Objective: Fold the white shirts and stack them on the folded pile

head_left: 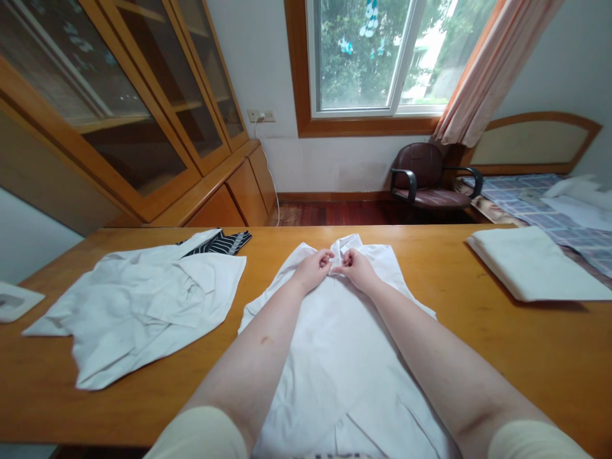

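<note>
A white shirt [344,344] lies spread on the wooden table in front of me, its collar end pointing away from me. Both my hands meet at the collar. My left hand [315,266] pinches the left side of the collar, fingers curled. Close beside it, my right hand [356,269] pinches the right side, with thumb and fingertips on the cloth. A small gap separates the two hands. Whatever lies between the fingertips, such as a button, is too small to make out. My forearms cover parts of the shirt's sides.
To the left lies a crumpled white garment [153,306] with a black striped piece [220,243]. A folded white cloth [540,264] rests at the table's [444,261] right. A white object [18,301] sits at the far left edge. Beyond stand a cabinet [201,172], an armchair [425,172] and a bed [540,197].
</note>
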`<state>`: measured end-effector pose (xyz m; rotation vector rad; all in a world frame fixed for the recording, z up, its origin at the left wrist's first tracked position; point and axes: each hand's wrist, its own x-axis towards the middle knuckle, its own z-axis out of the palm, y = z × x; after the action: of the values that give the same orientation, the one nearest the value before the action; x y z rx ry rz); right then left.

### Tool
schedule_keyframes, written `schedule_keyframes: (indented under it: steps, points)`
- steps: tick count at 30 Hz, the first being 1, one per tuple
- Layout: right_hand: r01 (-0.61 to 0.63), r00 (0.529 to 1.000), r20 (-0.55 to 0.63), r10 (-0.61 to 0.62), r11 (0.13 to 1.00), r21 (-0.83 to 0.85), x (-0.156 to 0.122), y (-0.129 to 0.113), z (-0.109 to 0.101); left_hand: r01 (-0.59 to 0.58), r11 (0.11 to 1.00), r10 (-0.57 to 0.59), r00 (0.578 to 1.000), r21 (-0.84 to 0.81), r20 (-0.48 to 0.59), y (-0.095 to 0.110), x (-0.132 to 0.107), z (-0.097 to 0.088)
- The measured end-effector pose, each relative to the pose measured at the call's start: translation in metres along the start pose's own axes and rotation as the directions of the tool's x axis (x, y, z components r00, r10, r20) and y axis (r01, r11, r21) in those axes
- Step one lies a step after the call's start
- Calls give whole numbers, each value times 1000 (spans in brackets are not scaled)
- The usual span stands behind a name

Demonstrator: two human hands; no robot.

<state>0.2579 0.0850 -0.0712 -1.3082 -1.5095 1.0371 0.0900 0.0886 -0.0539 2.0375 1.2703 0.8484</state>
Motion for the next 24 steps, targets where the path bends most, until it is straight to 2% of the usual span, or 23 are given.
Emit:
schedule_keyframes:
  steps: [5, 9, 13, 15, 18, 20, 24]
  points:
    - [80, 993, 97, -71, 993, -91, -3, -1, -1, -10, 999, 10, 1000, 45, 0, -3, 2, 0]
    - [171, 966, 219, -141, 977, -126, -4, -2, -4, 11, 980, 13, 993, 200, -120, -5, 4, -3]
    - [144, 946, 296, -131, 989, -21, -4, 2, -6, -9, 964, 71, 972, 264, -226, 0, 1, -9]
    - [128, 943, 305, -135, 991, 43, -3, 4, -6, -112, 951, 172, 966, 287, -194, 5, -2, -12]
    - [135, 932, 323, -167, 984, 118, -3, 6, -5, -256, 915, 286, 957, 310, -52, 9, -4, -11]
    - [159, 924, 331, -192, 979, 125, -5, 5, -4, -260, 904, 279, 960, 339, -8, 9, -4, -9]
    - [211, 945, 252, -209, 977, 17, -6, 0, -4, -141, 905, 164, 986, 402, -23, 4, -3, -7]
